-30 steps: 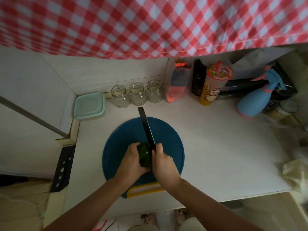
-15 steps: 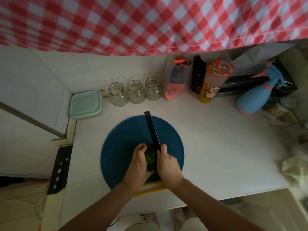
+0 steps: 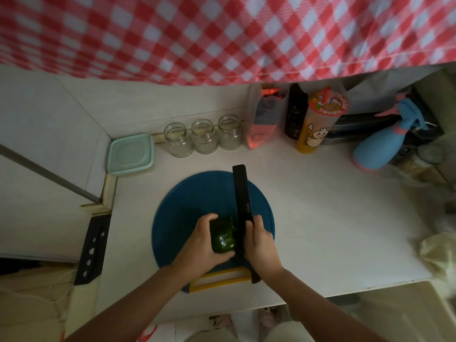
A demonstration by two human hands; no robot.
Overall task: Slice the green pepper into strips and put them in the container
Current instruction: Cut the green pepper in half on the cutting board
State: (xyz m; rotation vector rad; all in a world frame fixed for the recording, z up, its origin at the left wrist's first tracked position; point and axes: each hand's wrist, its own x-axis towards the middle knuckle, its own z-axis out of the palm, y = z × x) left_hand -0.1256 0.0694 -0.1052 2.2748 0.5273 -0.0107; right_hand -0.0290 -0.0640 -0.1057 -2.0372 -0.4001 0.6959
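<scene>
**A:** Where's the pepper [image 3: 223, 236]?

**B:** On the board [image 3: 187, 201], which lies at the middle of the counter's [image 3: 333, 218] front edge; the pepper sits on the board's near half, and it looks whole.

**A:** And the left hand [image 3: 202, 245]?

**B:** It grips the pepper; the fingers curl over its far left side, and the thumb presses its near end.

**A:** The right hand [image 3: 261, 243]?

**B:** Wrapped tight round the handle of the knife [image 3: 241, 196]; the blade points toward the back edge and runs along the pepper's right side; I cannot tell whether it touches the skin or has cut in.

**A:** The container [image 3: 130, 154]?

**B:** In the back left corner, lid on, well apart from the board.

**A:** Anything else back there?

**B:** Three jars [image 3: 203, 135] in a row along the back edge, just right of the container; further right a cup [image 3: 318, 124]; a spray bottle [image 3: 377, 149] lies tilted toward the back right corner; a checked cloth [image 3: 222, 33] hangs above the back edge.
</scene>
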